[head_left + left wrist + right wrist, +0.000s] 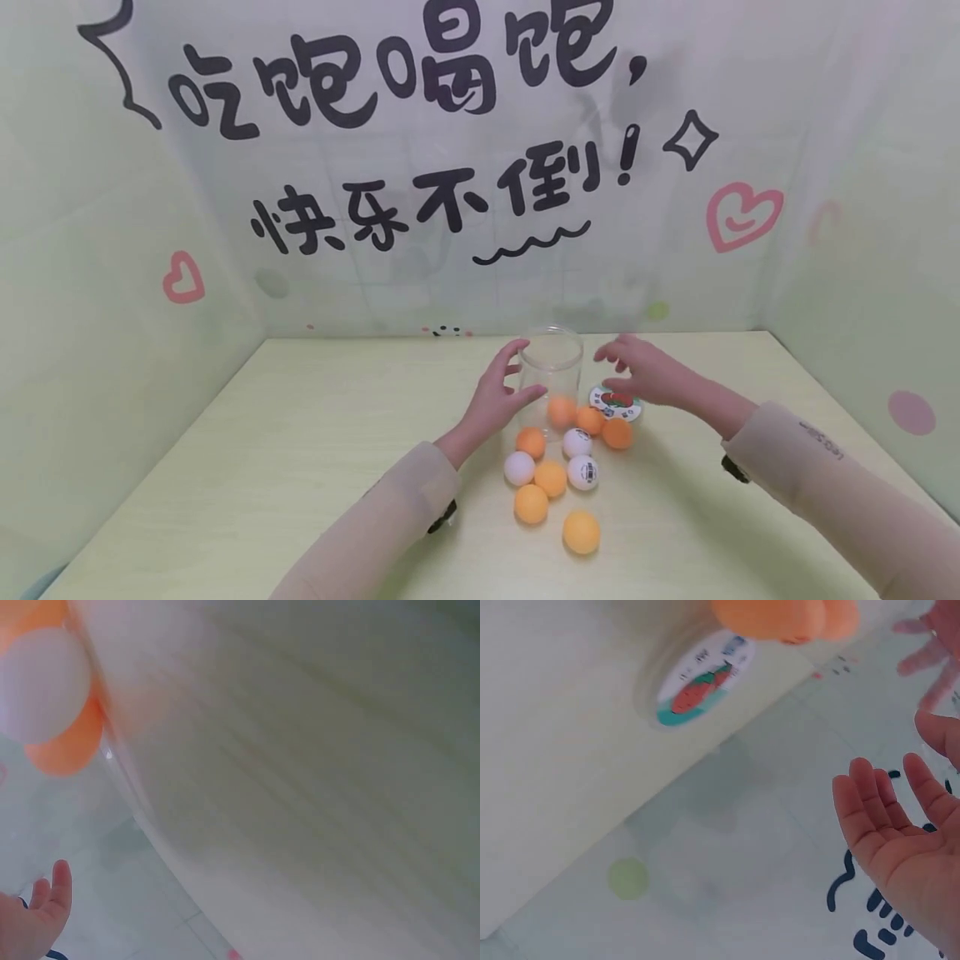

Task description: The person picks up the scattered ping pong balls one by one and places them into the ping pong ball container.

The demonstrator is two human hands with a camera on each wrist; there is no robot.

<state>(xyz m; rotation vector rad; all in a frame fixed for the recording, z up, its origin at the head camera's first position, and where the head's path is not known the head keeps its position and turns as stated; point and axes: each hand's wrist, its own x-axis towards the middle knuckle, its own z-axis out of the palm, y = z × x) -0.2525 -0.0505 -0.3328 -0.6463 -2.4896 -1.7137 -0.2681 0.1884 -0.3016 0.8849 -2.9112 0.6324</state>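
Observation:
A clear glass jar (551, 362) stands upright towards the back of the table. My left hand (498, 392) holds it from the left, with the thumb across its near side and the fingers along its far left side. My right hand (648, 372) is raised to the right of the jar, apart from it, fingers loosely bent and palm bare in the right wrist view. Below that hand lies a round lid-like disc (701, 679) with a strawberry picture. An orange ping-pong ball (561, 411) shows through the jar's lower part. Several orange and white ping-pong balls lie in front.
The nearest orange ball (581, 532) lies apart from the group. Another orange ball (617, 433) sits just in front of the disc. A pale wooden table (337, 467) ends at a printed cloth backdrop (450, 292), with cloth sides left and right.

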